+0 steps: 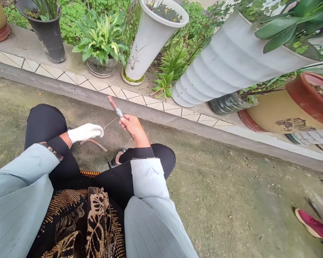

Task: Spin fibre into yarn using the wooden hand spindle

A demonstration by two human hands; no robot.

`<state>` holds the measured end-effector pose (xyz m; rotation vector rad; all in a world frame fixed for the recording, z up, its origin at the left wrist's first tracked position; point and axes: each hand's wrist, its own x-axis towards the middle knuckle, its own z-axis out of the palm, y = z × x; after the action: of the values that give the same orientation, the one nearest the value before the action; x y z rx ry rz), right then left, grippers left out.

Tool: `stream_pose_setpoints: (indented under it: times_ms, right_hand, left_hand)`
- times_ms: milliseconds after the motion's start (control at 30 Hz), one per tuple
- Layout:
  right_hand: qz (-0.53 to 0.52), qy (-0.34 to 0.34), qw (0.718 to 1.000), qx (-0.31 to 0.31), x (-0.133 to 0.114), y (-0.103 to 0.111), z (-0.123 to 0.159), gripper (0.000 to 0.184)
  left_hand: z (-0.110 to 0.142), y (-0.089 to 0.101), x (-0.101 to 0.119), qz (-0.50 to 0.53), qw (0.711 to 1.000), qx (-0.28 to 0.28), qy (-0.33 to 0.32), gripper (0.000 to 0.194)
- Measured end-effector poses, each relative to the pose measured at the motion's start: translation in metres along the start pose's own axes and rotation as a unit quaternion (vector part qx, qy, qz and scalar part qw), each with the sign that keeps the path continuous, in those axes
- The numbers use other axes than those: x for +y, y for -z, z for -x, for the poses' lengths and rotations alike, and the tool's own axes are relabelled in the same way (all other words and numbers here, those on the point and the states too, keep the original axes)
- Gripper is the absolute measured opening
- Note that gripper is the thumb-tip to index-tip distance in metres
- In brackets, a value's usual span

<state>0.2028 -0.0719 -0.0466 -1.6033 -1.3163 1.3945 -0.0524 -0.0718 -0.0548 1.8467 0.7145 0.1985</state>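
Observation:
My right hand (pixel 129 125) is bare and closed around a short reddish-brown stick (pixel 111 102), which points up and away from me. Silvery wire (pixel 119 112) is wound in tight turns around it just above my fingers. From there a thin strand (pixel 110 123) runs taut to my left hand (pixel 85 133), which wears a white glove and has its fingers curled over the strand's end. Whether the strand is wire or thread, I cannot tell. Below the glove a curved brown piece (pixel 95 143), like a bent stick, lies on the concrete between my legs.
A low tiled ledge (pixel 129 96) runs across in front of me. On it stand potted plants, among them a black pot (pixel 47 34), a white tapered pot (pixel 148 43) and a tall ribbed pot (pixel 218 64). A red shoe (pixel 310 223) is at the lower right.

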Motion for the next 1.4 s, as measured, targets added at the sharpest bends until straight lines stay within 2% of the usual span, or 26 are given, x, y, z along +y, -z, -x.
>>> stream_pose_setpoints:
  times_ms: [67, 133, 200, 233, 300, 400, 467, 533, 567, 600, 633, 667, 733, 767, 833, 900, 1000, 1100, 1233, 1333, 1400]
  right_hand:
    - [0.120, -0.006, 0.992, 0.027, 0.002, -0.002, -0.005, 0.014]
    - [0.248, -0.001, 0.967, 0.050, 0.003, -0.002, -0.007, 0.013]
    - [0.351, -0.004, 0.935, 0.045, 0.003, -0.003, -0.008, 0.018]
    - [0.392, -0.016, 0.920, 0.020, 0.002, -0.004, -0.007, 0.022]
    - [0.449, -0.052, 0.889, -0.075, 0.001, -0.006, -0.005, 0.024]
    - [0.453, -0.103, 0.846, -0.262, 0.000, -0.015, 0.003, 0.014]
    - [0.388, -0.112, 0.829, -0.387, -0.001, -0.021, 0.010, 0.008]
    - [0.275, -0.088, 0.817, -0.499, -0.004, -0.025, 0.017, 0.007]
    - [0.207, -0.061, 0.819, -0.532, -0.007, -0.025, 0.020, 0.009]
    - [0.143, -0.028, 0.832, -0.536, -0.011, -0.023, 0.023, 0.013]
    - [0.087, 0.007, 0.855, -0.511, -0.014, -0.020, 0.024, 0.018]
    - [0.039, 0.039, 0.890, -0.453, -0.017, -0.015, 0.026, 0.021]
    - [-0.034, 0.071, 0.954, -0.289, -0.019, -0.002, 0.025, 0.025]
    - [-0.064, 0.072, 0.974, -0.206, -0.019, 0.004, 0.023, 0.026]
    - [-0.082, 0.049, 0.993, -0.074, -0.014, 0.013, 0.017, 0.023]
    - [-0.029, 0.013, 0.999, -0.004, -0.007, 0.015, 0.010, 0.016]
    - [0.133, -0.017, 0.991, 0.025, 0.000, 0.010, 0.002, 0.011]
    - [0.274, -0.006, 0.961, 0.030, 0.002, 0.002, -0.002, 0.013]
    - [0.368, -0.002, 0.929, 0.023, 0.001, -0.004, -0.003, 0.022]
    - [0.421, -0.023, 0.906, -0.019, 0.002, -0.010, -0.003, 0.025]
    - [0.456, -0.042, 0.885, -0.089, 0.003, -0.017, -0.001, 0.021]
  left_hand:
    - [0.000, -0.001, -0.004, -0.028, 1.000, 0.001, -0.006, 0.039]
    - [-0.001, -0.001, -0.008, -0.052, 0.999, 0.005, -0.002, 0.040]
    - [0.000, -0.002, -0.010, -0.064, 0.998, 0.007, 0.011, 0.041]
    - [0.000, -0.002, -0.010, -0.071, 0.997, 0.006, 0.019, 0.040]
    - [0.001, -0.002, -0.010, -0.105, 0.994, 0.007, 0.039, 0.041]
    - [0.003, -0.001, -0.009, -0.177, 0.982, 0.019, 0.067, 0.041]
    - [0.003, 0.000, -0.009, -0.193, 0.979, 0.032, 0.054, 0.040]
    - [0.002, 0.001, -0.009, -0.170, 0.984, 0.053, 0.028, 0.039]
    - [0.001, 0.000, -0.009, -0.151, 0.986, 0.063, 0.019, 0.038]
    - [0.000, -0.001, -0.009, -0.129, 0.988, 0.078, 0.017, 0.038]
    - [-0.001, -0.002, -0.008, -0.103, 0.991, 0.086, 0.021, 0.037]
    - [-0.002, -0.003, -0.008, -0.076, 0.993, 0.090, 0.030, 0.038]
    - [-0.004, -0.006, -0.008, -0.035, 0.995, 0.075, 0.048, 0.040]
    - [-0.004, -0.008, -0.008, -0.029, 0.996, 0.061, 0.053, 0.041]
    - [-0.004, -0.010, -0.006, -0.044, 0.997, 0.036, 0.045, 0.040]
    - [-0.003, -0.011, -0.003, -0.060, 0.998, 0.015, 0.023, 0.037]
    - [-0.002, -0.012, 0.004, -0.043, 0.999, -0.014, 0.023, 0.033]
    - [0.000, -0.012, 0.011, -0.036, 0.998, -0.025, 0.035, 0.030]
    - [0.002, -0.007, 0.009, -0.057, 0.998, -0.015, 0.029, 0.030]
    - [0.005, -0.003, 0.001, -0.082, 0.996, 0.005, 0.022, 0.030]
    - [0.006, -0.001, -0.005, -0.108, 0.994, 0.028, 0.024, 0.032]
